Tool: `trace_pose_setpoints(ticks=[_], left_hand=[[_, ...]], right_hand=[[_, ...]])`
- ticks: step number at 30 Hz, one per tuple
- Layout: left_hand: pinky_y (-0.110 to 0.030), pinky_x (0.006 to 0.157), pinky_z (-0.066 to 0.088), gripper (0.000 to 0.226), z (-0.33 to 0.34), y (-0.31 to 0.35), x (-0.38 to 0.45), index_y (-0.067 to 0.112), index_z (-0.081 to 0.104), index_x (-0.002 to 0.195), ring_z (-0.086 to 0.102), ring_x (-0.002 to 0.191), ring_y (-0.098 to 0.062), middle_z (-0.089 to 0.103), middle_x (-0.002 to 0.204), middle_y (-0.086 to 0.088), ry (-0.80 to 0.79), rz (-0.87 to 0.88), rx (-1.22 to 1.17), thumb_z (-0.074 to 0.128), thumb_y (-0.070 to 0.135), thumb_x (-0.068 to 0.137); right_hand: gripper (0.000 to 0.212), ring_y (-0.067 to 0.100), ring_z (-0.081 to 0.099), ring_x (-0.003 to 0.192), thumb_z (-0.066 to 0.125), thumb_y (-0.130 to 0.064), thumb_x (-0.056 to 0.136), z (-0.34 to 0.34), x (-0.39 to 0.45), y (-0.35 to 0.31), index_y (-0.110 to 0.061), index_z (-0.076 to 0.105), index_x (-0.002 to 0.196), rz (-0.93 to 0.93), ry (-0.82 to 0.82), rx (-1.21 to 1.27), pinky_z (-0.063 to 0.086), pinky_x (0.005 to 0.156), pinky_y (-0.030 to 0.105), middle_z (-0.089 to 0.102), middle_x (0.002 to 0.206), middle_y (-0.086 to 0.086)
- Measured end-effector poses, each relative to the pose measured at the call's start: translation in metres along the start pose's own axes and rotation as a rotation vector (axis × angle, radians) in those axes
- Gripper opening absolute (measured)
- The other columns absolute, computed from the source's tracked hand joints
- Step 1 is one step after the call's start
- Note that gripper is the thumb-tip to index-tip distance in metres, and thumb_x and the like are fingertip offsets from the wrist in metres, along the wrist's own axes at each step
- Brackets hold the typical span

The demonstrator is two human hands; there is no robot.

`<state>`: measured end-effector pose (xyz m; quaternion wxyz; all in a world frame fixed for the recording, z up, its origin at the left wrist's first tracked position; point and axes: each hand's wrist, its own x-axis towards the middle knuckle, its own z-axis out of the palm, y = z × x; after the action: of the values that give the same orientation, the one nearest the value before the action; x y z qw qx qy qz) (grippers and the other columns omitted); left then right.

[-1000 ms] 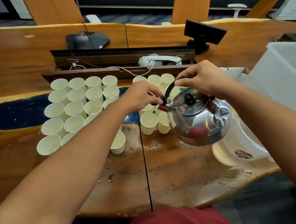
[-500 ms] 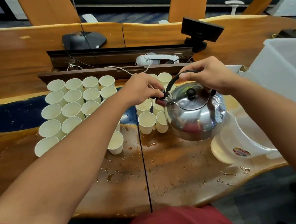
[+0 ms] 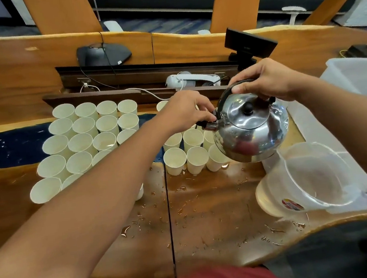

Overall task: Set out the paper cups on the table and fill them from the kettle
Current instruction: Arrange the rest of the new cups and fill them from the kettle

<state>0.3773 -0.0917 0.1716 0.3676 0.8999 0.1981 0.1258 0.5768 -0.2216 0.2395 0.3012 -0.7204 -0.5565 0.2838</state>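
A: Where's the shiny round steel kettle (image 3: 252,130) with the black knob?

B: Held in the air a little right of centre, tipped toward nine o'clock, its base over the nearest cups of the smaller group. The right hand (image 3: 264,81) is curled round the black arched handle (image 3: 225,94) at the kettle's twelve o'clock. The left hand (image 3: 186,111) pinches the small dark cap at the spout (image 3: 210,125), at its nine o'clock.

A: And the white paper cups?

B: Two blocks stand on the wet wooden table (image 3: 206,203). The larger block (image 3: 83,137) sits at nine o'clock from the kettle, in tidy rows. The smaller block (image 3: 186,156) lies just under and beside the spout. So setting out looks largely done.

A: Filling?

B: Harder to judge. A few cups in the larger block show a glint of water, and the near ones of the smaller block look dry inside. I'd guess the filling is partway, with that smaller group left.

A: Anything you can't make out?

B: Whether water is leaving the spout; the left fingers cover it. The left forearm hides several cups, and the kettle hides others. At five o'clock a clear plastic jug (image 3: 312,178) is lying tipped; I can't tell whether it holds water.
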Motion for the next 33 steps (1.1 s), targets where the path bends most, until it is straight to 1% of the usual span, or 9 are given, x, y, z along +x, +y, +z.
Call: trace_pose_setpoints(ticks=[4,7,8,10,12,14,18,22,33], left_hand=[[-0.029,0.072,0.052,0.014,0.007,0.003,0.006,0.031,0.076,0.096,0.062,0.086,-0.007,0.067,0.092,0.010,-0.016,-0.011,0.014,0.078,0.035,0.082],[-0.028,0.071,0.049,0.013,0.013,0.004,0.009,0.032,0.075,0.094,0.062,0.083,-0.008,0.069,0.090,0.009,-0.017,-0.043,0.029,0.079,0.034,0.082],[-0.028,0.071,0.050,0.014,0.015,0.003,0.009,0.030,0.075,0.095,0.062,0.083,-0.009,0.069,0.090,0.009,-0.019,-0.051,0.032,0.079,0.034,0.082],[-0.029,0.072,0.051,0.016,0.020,0.003,0.009,0.029,0.075,0.097,0.062,0.086,-0.011,0.070,0.093,0.007,-0.027,-0.065,0.048,0.078,0.035,0.083],[-0.026,0.070,0.050,0.016,0.025,0.002,0.009,0.028,0.075,0.098,0.063,0.087,-0.011,0.070,0.094,0.006,-0.023,-0.075,0.052,0.077,0.034,0.083],[-0.023,0.068,0.050,0.017,0.030,0.000,0.008,0.027,0.075,0.099,0.063,0.087,-0.010,0.070,0.094,0.005,-0.021,-0.088,0.042,0.077,0.033,0.083],[-0.029,0.072,0.053,0.015,0.036,0.000,0.007,0.025,0.074,0.099,0.064,0.087,-0.011,0.071,0.094,0.005,-0.019,-0.101,0.032,0.076,0.030,0.085],[-0.028,0.071,0.052,0.015,0.040,0.000,0.007,0.024,0.074,0.100,0.063,0.088,-0.010,0.069,0.094,0.006,-0.017,-0.103,0.029,0.076,0.028,0.085],[-0.021,0.067,0.049,0.016,0.047,0.003,0.006,0.025,0.073,0.101,0.063,0.088,-0.011,0.066,0.092,0.008,-0.020,-0.118,0.033,0.076,0.029,0.085]], right_hand=[[0.015,-0.008,0.063,0.065,0.074,-0.018,0.084,-0.009,0.006,0.008,-0.019,0.074,0.099,-0.012,-0.048,-0.012,0.046,0.060,0.007,0.073,0.073,-0.017],[0.024,0.002,0.065,0.080,0.077,-0.029,0.078,-0.010,0.013,0.015,-0.020,0.077,0.100,-0.020,-0.053,-0.061,0.049,0.074,0.016,0.076,0.087,-0.012],[0.025,0.003,0.066,0.084,0.078,-0.031,0.076,-0.010,0.015,0.016,-0.021,0.078,0.100,-0.024,-0.061,-0.072,0.048,0.076,0.015,0.076,0.090,-0.014],[0.021,-0.006,0.067,0.086,0.078,-0.029,0.078,-0.011,0.018,0.019,-0.024,0.077,0.099,-0.027,-0.094,-0.096,0.044,0.074,0.004,0.074,0.088,-0.024],[0.021,-0.010,0.066,0.087,0.078,-0.029,0.078,-0.011,0.021,0.022,-0.025,0.077,0.099,-0.028,-0.125,-0.119,0.043,0.075,0.003,0.073,0.088,-0.028],[0.025,-0.008,0.067,0.090,0.078,-0.033,0.076,-0.010,0.023,0.024,-0.024,0.078,0.100,-0.038,-0.143,-0.138,0.043,0.079,0.006,0.074,0.091,-0.026],[0.024,-0.009,0.065,0.086,0.078,-0.032,0.078,-0.010,0.026,0.028,-0.023,0.078,0.100,-0.055,-0.185,-0.171,0.042,0.079,0.008,0.073,0.087,-0.027],[0.026,-0.006,0.066,0.088,0.079,-0.033,0.077,-0.011,0.029,0.031,-0.022,0.079,0.101,-0.056,-0.190,-0.188,0.043,0.083,0.015,0.074,0.089,-0.023],[0.022,0.000,0.067,0.090,0.078,-0.034,0.079,-0.012,0.026,0.030,-0.026,0.079,0.099,-0.066,-0.211,-0.215,0.045,0.083,0.019,0.076,0.094,-0.013]])
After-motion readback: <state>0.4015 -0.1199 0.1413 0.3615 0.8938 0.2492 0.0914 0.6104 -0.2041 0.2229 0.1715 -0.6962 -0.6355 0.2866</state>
